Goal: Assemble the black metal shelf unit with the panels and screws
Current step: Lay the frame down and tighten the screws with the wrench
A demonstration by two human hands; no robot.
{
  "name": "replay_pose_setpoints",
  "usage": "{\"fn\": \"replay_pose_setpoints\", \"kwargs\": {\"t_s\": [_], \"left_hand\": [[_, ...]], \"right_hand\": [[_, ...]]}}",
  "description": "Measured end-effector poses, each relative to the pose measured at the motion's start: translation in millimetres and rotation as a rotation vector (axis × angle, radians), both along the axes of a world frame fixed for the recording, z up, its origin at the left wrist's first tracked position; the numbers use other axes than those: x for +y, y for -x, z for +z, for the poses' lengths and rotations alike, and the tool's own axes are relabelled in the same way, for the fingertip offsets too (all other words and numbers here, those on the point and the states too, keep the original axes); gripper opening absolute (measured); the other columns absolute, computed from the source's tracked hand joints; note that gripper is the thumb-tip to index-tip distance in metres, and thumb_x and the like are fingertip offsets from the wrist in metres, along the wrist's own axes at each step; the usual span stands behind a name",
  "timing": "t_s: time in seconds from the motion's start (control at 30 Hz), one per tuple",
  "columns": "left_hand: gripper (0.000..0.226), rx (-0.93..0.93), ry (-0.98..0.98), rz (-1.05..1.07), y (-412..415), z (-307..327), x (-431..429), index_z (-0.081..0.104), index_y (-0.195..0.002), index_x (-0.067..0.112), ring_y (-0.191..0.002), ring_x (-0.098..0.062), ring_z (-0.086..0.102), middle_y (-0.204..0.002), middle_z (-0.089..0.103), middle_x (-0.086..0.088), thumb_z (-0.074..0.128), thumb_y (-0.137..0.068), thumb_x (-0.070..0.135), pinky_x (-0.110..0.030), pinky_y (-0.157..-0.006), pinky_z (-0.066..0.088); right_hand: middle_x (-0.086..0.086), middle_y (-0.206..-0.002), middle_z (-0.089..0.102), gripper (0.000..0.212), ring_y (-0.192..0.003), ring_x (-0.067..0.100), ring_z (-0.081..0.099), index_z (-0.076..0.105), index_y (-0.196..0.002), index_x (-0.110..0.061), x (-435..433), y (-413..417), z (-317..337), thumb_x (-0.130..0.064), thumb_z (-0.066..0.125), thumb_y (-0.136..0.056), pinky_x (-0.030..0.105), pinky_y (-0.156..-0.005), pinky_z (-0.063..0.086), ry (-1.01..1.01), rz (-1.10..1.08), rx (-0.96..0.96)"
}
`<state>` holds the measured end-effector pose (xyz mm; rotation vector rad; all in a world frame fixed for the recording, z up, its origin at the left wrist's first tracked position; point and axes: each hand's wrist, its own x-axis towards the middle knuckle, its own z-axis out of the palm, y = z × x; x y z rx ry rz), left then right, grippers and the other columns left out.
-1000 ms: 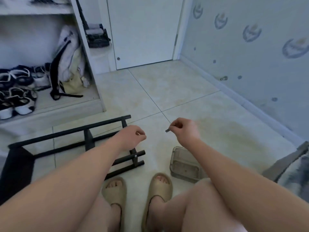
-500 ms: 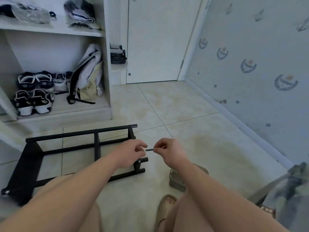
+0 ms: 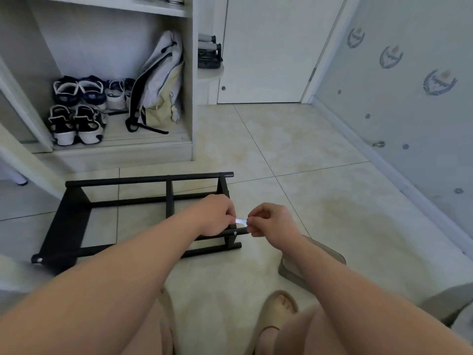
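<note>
Left hand (image 3: 213,213): fingers curled, pinching one end of a strip (image 3: 240,221).
Right hand (image 3: 272,221): fingers curled, pinching the other end.
Change: strip reads pale and glossy; half a second ago it looked dark and thin.
Frame (image 3: 143,179): matte black metal tubes, lying flat beneath both hands; screw (image 3: 234,233) head at near-right joint.
Floor (image 3: 294,155): glossy beige tiles, dark grout, directly under the tubes.
Box (image 3: 290,269): translucent, rectangular, under right forearm.

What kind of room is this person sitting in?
Most likely a home entryway or hallway: pairs of shoes sit in an open cabinet with a backpack beside them, close to a shut white door on a tiled floor.
</note>
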<state>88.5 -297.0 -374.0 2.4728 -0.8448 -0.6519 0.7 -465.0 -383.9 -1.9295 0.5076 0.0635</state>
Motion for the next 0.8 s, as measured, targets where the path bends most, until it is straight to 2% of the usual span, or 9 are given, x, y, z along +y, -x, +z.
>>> {"fn": "replay_pose_setpoints", "kwargs": {"t_s": [0.07,0.13,0.2,0.3,0.37,0.43,0.57,0.67,0.8], "left_hand": [[0.02,0.013,-0.085,0.049,-10.7,-18.2,-1.1,0.056,-0.077,0.019,-0.07,-0.022,0.043,-0.077,0.053,-0.002,0.051,-0.096,0.016,-0.028,-0.064,0.038],[0.015,0.008,-0.149,0.113,-21.6,-42.8,1.5,0.057,-0.088,0.016,-0.075,-0.023,0.046,-0.083,0.054,-0.006,0.047,-0.098,0.015,-0.03,-0.066,0.039],[0.012,0.023,-0.235,0.149,-29.2,-71.0,7.4,0.056,-0.096,0.012,-0.075,-0.024,0.049,-0.086,0.057,-0.006,0.045,-0.1,0.015,-0.029,-0.059,0.037],[0.014,0.078,-0.303,0.224,-34.9,-114.2,14.5,0.052,-0.108,0.013,-0.088,-0.027,0.055,-0.101,0.06,-0.007,0.043,-0.097,0.014,-0.032,-0.062,0.039],[0.012,0.108,-0.25,0.312,-36.8,-140.1,14.6,0.05,-0.105,0.016,-0.09,-0.028,0.053,-0.102,0.058,-0.009,0.041,-0.097,0.015,-0.035,-0.066,0.04],[0.007,0.119,-0.179,0.389,-40.7,-163.0,11.4,0.046,-0.097,0.018,-0.084,-0.027,0.05,-0.096,0.058,-0.008,0.04,-0.099,0.017,-0.036,-0.063,0.037],[0.006,0.18,-0.142,0.433,-47.4,-199.8,8.8,0.042,-0.099,0.018,-0.082,-0.029,0.053,-0.086,0.054,-0.004,0.038,-0.103,0.022,-0.038,-0.064,0.037],[0.008,0.201,-0.209,0.399,-50.5,-216.4,9.0,0.04,-0.099,0.016,-0.083,-0.03,0.051,-0.081,0.05,-0.002,0.037,-0.103,0.023,-0.038,-0.067,0.033],[0.008,0.179,-0.25,0.372,-49.5,-221.3,7.8,0.04,-0.099,0.018,-0.08,-0.03,0.049,-0.079,0.048,0.0,0.036,-0.103,0.024,-0.038,-0.067,0.032]], "right_hand": [[0.009,-0.082,0.073,0.011,-0.073,0.019,0.072,0.067,-0.086,-0.015,-3.9,-11.4,-19.7,-0.004,0.067,-0.09,0.033,-0.071,0.059,0.125,-0.022,0.05],[0.0,-0.087,0.07,0.007,-0.075,0.012,0.065,0.067,-0.093,-0.02,-9.3,-20.5,-44.2,-0.013,0.065,-0.094,0.022,-0.064,0.048,0.3,0.009,0.112],[-0.004,-0.091,0.067,0.011,-0.075,0.009,0.059,0.068,-0.104,-0.02,-14.6,-25.9,-71.1,-0.017,0.06,-0.096,0.02,-0.062,0.043,0.393,0.073,0.168],[-0.002,-0.107,0.069,0.024,-0.086,0.016,0.061,0.065,-0.12,-0.019,-20.7,-31.1,-107.4,-0.017,0.054,-0.098,0.028,-0.074,0.048,0.443,0.162,0.264],[-0.001,-0.129,0.063,0.034,-0.108,0.021,0.06,0.057,-0.133,-0.021,-25.6,-35.3,-128.3,-0.019,0.054,-0.099,0.03,-0.086,0.045,0.495,0.247,0.307],[0.0,-0.145,0.052,0.045,-0.128,0.024,0.051,0.047,-0.145,-0.022,-31.0,-41.6,-149.2,-0.021,0.054,-0.1,0.034,-0.099,0.042,0.583,0.357,0.346],[-0.006,-0.163,0.025,0.061,-0.147,0.021,0.028,0.029,-0.155,-0.027,-34.3,-53.5,-185.2,-0.025,0.053,-0.099,0.043,-0.113,0.031,0.713,0.519,0.42],[-0.006,-0.167,0.011,0.07,-0.151,0.021,0.021,0.019,-0.159,-0.025,-30.8,-62.6,-204.6,-0.025,0.055,-0.099,0.045,-0.115,0.027,0.701,0.561,0.449],[0.002,-0.152,0.034,0.056,-0.131,0.03,0.041,0.036,-0.15,-0.02,-28.0,-63.4,-209.9,-0.018,0.054,-0.097,0.042,-0.102,0.038,0.785,0.533,0.398]]}}
